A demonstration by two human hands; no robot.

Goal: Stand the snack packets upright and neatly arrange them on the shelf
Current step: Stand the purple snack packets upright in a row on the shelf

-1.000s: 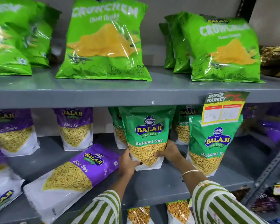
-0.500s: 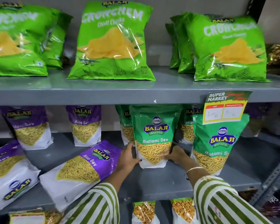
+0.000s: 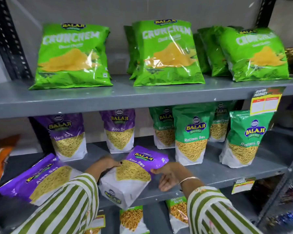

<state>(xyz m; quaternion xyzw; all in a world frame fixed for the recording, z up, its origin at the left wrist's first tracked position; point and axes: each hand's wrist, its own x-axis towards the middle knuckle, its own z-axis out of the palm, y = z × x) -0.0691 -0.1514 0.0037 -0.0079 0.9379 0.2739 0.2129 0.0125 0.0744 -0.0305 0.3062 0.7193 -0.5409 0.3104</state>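
A yellow price tag (image 3: 265, 102) hangs off the upper shelf edge, another tag (image 3: 242, 184) lower down, and a black slotted upright (image 3: 8, 38) stands at left.

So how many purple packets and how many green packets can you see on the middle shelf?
Purple plastic Aloo Sev packets: 4
Green plastic Ratlami Sev packets: 4
Total: 8

Lying flat at middle shelf (image 3: 227, 173) front: two Aloo Sev packets (image 3: 134, 176), side by side. Standing behind: two more Aloo Sev packets (image 3: 119, 130); Ratlami Sev packets (image 3: 191, 134) standing right.
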